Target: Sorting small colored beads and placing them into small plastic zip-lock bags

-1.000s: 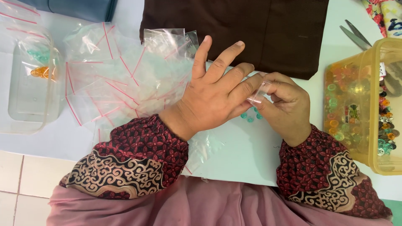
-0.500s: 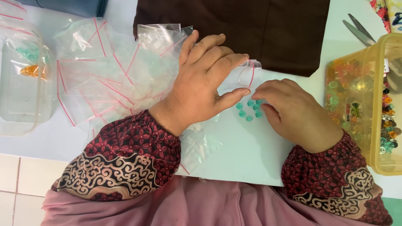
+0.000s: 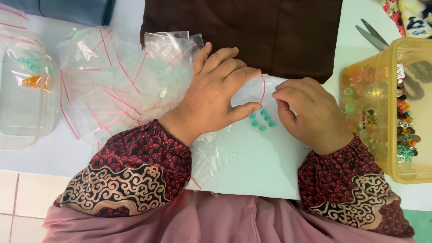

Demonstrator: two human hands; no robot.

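Observation:
My left hand (image 3: 215,96) lies flat on a small clear zip bag (image 3: 256,87) with a red seal line, pinning it against the white sheet (image 3: 256,166). Several small teal beads (image 3: 262,120) lie loose on the sheet just under my left thumb. My right hand (image 3: 310,112) rests beside them with its fingers curled, fingertips near the bag's edge and the beads. Whether the right fingers pinch anything is hidden. Both wrists wear dark red patterned sleeves.
A heap of clear zip bags with red seals (image 3: 117,85) covers the table at the left. A clear plastic box (image 3: 24,103) with orange and teal pieces stands far left. A yellow tub of mixed beads (image 3: 396,112) sits right, scissors (image 3: 373,36) behind it, brown cloth (image 3: 243,31) at the back.
My hands came down from pinching the small bag together. The left hand now lies flat on the bag, the right has drawn slightly away, and the teal beads show on the sheet.

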